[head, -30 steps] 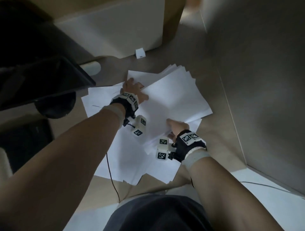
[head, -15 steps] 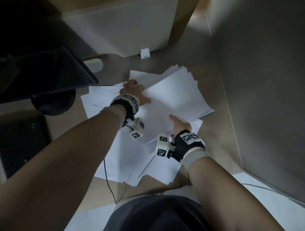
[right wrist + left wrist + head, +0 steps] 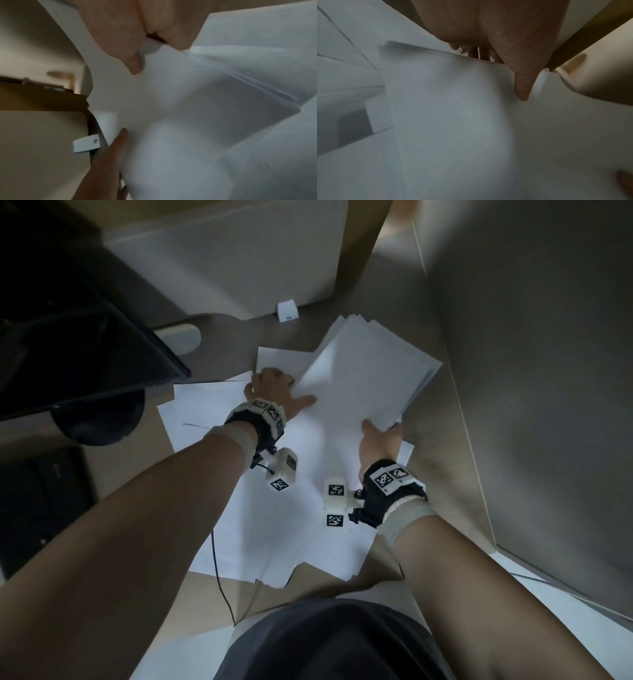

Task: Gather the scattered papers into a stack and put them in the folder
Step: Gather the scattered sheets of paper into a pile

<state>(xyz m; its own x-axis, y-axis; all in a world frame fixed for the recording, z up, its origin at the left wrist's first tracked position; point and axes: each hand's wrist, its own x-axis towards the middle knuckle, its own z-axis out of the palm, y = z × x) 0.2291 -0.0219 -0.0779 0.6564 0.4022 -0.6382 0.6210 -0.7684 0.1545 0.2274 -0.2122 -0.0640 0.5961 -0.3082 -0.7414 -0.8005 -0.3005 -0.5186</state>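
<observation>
Both hands hold a stack of white papers [image 3: 363,378] tilted up off the table. My left hand [image 3: 274,392] grips its left edge, thumb [image 3: 522,86] on top and fingers underneath. At the near right corner my right hand [image 3: 380,436] pinches the stack [image 3: 188,94], with its thumb [image 3: 133,65] on the top sheet. Several loose sheets [image 3: 274,525] lie spread on the table under and in front of the stack. A tan flat piece [image 3: 376,573] shows below them at the front; I cannot tell whether it is the folder.
A black monitor [image 3: 68,354] on a round base [image 3: 99,422] stands at the left. A white box [image 3: 239,258] and a small white cube [image 3: 287,311] sit at the back. A grey wall [image 3: 531,371] closes the right side. A thin cable [image 3: 219,577] crosses the loose sheets.
The stack has come up off the loose sheets and swung away to the right. My right hand went from resting on the papers to gripping the stack's near corner.
</observation>
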